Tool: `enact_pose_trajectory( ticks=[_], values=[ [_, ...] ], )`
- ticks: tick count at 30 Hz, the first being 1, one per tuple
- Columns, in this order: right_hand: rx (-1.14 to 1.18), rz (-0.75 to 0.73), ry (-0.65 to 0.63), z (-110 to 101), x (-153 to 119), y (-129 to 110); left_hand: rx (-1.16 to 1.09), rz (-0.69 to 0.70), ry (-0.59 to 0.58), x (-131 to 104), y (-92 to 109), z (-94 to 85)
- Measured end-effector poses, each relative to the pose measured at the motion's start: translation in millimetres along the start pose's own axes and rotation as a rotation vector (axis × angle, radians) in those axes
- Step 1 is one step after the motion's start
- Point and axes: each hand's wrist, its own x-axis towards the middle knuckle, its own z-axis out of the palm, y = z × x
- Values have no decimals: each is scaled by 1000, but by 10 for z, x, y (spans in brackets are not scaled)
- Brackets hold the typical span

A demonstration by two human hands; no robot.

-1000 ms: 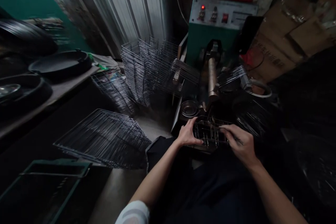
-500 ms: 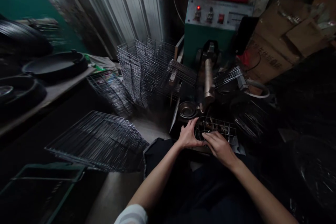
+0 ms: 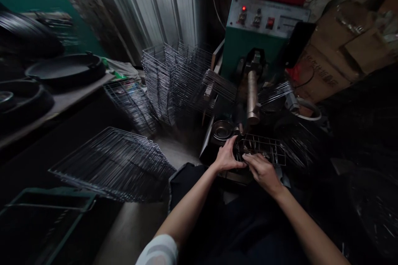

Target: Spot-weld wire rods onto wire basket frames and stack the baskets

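Containers first. Two round black pans with raised rims sit on the bench at left: the far pan (image 3: 64, 70) looks bare and flat inside, the near pan (image 3: 29, 101) has one small shiny round dish (image 3: 5, 98) in it. One small round metal cup (image 3: 222, 130) by the machine; contents too dark to read. At right, a dark heap of thin bright wires (image 3: 297, 140); can't tell if a container holds it.

Counts: two hands, one green box-shaped machine (image 3: 256, 43) with one lit red lamp (image 3: 244, 8) and one red switch (image 3: 270, 22) on its grey panel. One brass-coloured cylindrical arm (image 3: 252, 95) slopes down from it. Silvery wire racks: one big slanted stack (image 3: 115, 165), one smaller leaning stack (image 3: 132, 103), plus upright stacks (image 3: 158, 87) behind. Individual racks too many and too blurred to count.

Workpiece: one small rectangular thin-wire metal frame (image 3: 266, 145), open grid, dull grey with a few glints, sitting below and in front of the arm, just right of the cup.

Grip: left hand (image 3: 228, 157) has thumb and forefinger spread wide in a V at the frame's left end; can't tell if it clamps. Right hand (image 3: 263, 170) has fingers bunched, nearly closed, at the frame's near side; can't see what's pinched.
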Motion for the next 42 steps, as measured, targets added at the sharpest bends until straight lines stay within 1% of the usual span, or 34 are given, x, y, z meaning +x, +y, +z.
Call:
enact_pose_trajectory(
  ticks=[9, 14, 18, 23, 27, 31, 34, 38, 40, 42],
  values=[
    [4, 9, -22, -52, 126, 62, -26, -31, -13, 79, 6, -50],
    [6, 12, -12, -35, 162, 107, -21, -39, -25, 134, 19, -91],
    [43, 27, -9, -29, 165, 119, -7, -36, -17, 141, 18, -88],
    [87, 79, 36, -24, 202, 101, 62, -21, 17, 157, 13, -93],
    [77, 117, 86, 46, 332, 168, 82, -34, 0, 306, -5, -176],
    [91, 162, 98, 98, 454, 240, 75, -60, -6, 424, -15, -241],
    [115, 205, 126, 68, 483, 231, 96, -54, 16, 406, 5, -240],
    [92, 238, 156, -7, 499, 211, 161, -104, 56, 361, 60, -235],
    [78, 248, 163, -13, 513, 224, 163, -109, 72, 377, 75, -248],
    [70, 250, 167, 6, 526, 251, 150, -108, 60, 415, 72, -269]
  ],
)
